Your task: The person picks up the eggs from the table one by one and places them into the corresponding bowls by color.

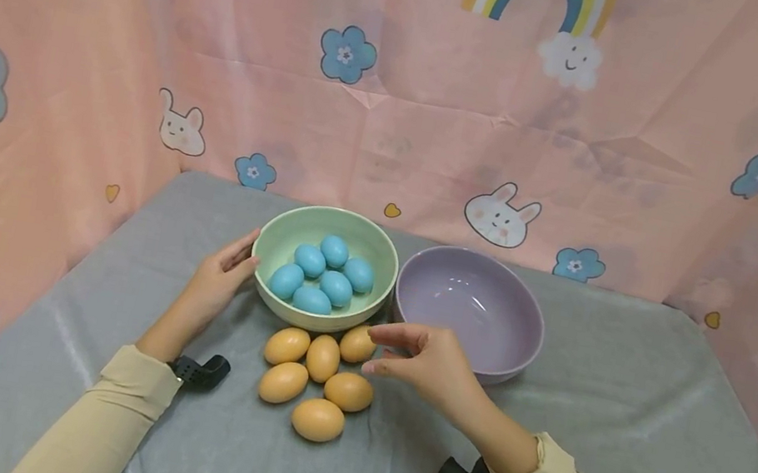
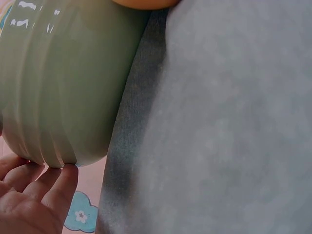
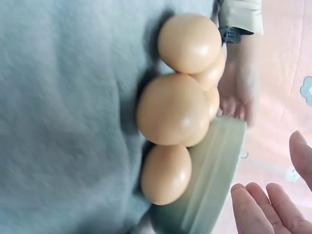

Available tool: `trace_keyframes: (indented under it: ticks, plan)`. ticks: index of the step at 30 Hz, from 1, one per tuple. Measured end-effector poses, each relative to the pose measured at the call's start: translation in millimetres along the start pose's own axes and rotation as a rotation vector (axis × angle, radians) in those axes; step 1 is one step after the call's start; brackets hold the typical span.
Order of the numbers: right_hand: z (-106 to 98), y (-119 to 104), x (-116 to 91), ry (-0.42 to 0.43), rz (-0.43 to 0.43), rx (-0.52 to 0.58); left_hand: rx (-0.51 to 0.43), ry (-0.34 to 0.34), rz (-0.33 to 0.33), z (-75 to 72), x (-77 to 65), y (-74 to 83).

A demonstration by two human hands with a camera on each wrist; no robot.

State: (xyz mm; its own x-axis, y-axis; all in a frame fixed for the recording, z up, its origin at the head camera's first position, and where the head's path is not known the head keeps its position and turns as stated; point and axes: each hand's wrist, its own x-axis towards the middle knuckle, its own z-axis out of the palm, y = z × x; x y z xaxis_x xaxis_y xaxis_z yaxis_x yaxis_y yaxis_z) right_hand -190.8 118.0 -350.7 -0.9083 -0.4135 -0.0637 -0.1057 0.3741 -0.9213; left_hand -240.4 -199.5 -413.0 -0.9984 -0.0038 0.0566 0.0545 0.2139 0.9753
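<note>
My left hand rests against the left side of a light green bowl; in the left wrist view its fingertips touch the bowl's outer wall. Several blue eggs lie inside that bowl. On the cloth in front of it sits a cluster of several tan-orange eggs. My right hand hovers just right of the cluster, thumb and fingers apart, nearest the back-right egg. The right wrist view shows nothing between the right hand's fingers.
A purple bowl with nothing in it stands right of the green one, close beside it and behind my right hand. Grey cloth covers the table. A pink printed curtain hangs behind and at both sides.
</note>
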Motion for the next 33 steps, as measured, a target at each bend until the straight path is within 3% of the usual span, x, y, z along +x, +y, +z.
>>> trace_keyframes:
  ticks: [13,33]
  plan:
    - [10,27,-11,-0.02,0.034,0.092,-0.003,-0.007,0.0,-0.1,-0.6,-0.1]
    - [23,48,-6,-0.062,0.026,0.022,0.0,-0.006,-0.013,-0.1,-0.4,0.5]
